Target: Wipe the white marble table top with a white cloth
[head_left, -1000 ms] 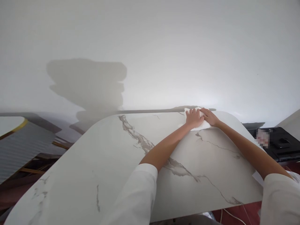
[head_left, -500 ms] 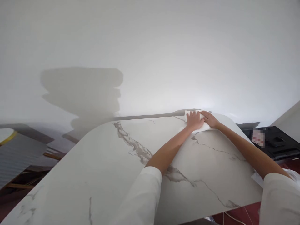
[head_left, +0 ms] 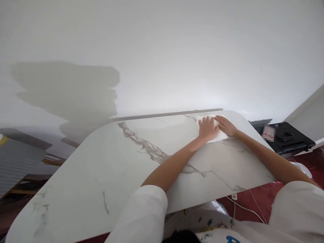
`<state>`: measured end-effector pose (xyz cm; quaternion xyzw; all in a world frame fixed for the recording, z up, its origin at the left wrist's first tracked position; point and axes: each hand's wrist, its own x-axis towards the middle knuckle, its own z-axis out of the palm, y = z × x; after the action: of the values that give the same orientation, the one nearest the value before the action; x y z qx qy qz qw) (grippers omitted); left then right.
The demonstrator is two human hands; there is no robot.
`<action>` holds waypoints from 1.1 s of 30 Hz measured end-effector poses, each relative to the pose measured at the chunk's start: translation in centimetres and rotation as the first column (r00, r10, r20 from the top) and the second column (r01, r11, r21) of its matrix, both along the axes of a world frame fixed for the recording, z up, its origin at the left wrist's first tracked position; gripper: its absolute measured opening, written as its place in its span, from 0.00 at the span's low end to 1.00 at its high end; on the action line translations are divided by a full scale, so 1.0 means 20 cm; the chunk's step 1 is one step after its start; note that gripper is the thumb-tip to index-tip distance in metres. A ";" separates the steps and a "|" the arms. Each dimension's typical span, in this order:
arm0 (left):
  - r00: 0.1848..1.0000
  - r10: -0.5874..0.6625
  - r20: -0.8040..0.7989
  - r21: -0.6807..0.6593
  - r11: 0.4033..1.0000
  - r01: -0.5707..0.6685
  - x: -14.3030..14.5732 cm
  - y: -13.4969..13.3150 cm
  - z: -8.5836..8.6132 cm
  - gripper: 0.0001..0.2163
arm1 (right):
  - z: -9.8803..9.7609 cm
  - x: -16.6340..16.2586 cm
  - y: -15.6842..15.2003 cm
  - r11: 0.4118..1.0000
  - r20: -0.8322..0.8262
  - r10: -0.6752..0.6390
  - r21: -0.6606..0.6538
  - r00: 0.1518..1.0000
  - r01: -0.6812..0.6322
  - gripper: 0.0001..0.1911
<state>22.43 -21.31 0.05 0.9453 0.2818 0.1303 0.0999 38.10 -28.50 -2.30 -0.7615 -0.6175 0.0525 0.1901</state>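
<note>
A white cloth (head_left: 219, 135) lies flat on the far right part of a white marble table top (head_left: 106, 168) with grey veins. My left hand (head_left: 207, 128) presses down on the cloth with its fingers stretched flat. My right hand (head_left: 226, 125) lies next to it, fingers also flat on the cloth, close to the table's far edge by the wall. Both arms reach out across the table in white sleeves.
A plain white wall (head_left: 162, 50) stands right behind the table. A black case (head_left: 288, 136) sits to the right of the table on a dark red floor (head_left: 255, 206) with white cables. Striped boards (head_left: 17, 162) lie at the left.
Both hands stay pressed on the cloth at the same spot on the table. The view has shifted back and right, so the near table edge and floor now show.
</note>
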 end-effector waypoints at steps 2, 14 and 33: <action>1.000 -0.004 -0.008 -0.007 1.000 0.004 -0.05 -0.08 0.00 0.26 | 0.00 -0.05 -0.08 1.000 -0.003 0.009 0.007 1.000 -0.009 0.28; 0.999 -0.038 -0.015 -0.009 0.999 0.038 -0.27 -0.47 0.01 0.27 | -0.03 -0.26 -0.54 0.997 0.094 0.071 0.024 0.993 -0.073 0.31; 0.993 -0.116 -0.015 0.000 0.993 0.116 -0.41 -0.75 0.02 0.29 | -0.04 -0.42 -0.87 0.992 0.165 0.081 0.085 0.983 -0.096 0.29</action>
<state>14.17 -36.26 0.48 0.9611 0.2270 0.1172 0.1047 29.70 -45.87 -3.08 -0.7254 -0.6658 -0.0298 0.1722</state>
